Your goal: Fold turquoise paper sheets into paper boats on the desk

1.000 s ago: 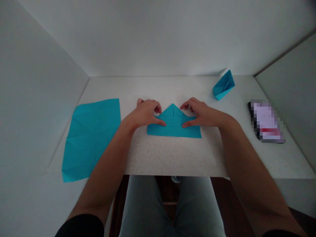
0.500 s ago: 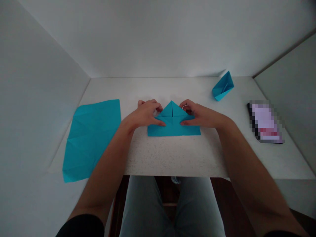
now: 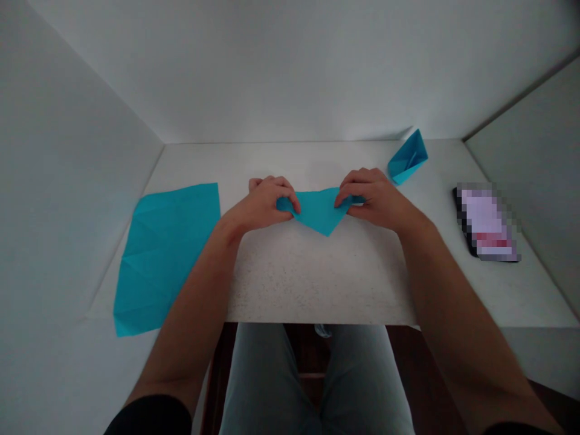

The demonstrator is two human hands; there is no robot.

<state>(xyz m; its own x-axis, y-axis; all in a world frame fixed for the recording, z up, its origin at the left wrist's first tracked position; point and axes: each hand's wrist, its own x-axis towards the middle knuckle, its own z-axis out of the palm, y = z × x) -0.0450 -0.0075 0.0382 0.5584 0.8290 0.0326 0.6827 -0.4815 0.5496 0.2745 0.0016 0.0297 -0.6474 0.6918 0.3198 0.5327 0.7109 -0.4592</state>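
Observation:
A folded sheet of blue paper (image 3: 321, 208) is in both my hands over the middle of the table. Its point faces toward me and its long edge lies on the far side. My left hand (image 3: 270, 204) pinches the left end between thumb and fingers. At the right end, my right hand (image 3: 372, 198) grips the paper the same way, fingers on top and thumb on the near side. The ends of the paper are partly hidden by my fingers.
To the left, a creased, unfolded blue sheet (image 3: 167, 254) lies partly under my left forearm. A folded blue paper boat (image 3: 408, 158) stands at the back right by the wall. A phone (image 3: 487, 223) lies on the right side of the white table (image 3: 317, 284).
The folded paper has been turned over: its point faced the wall and now faces me. Both hands have gone from resting on its face to pinching its ends.

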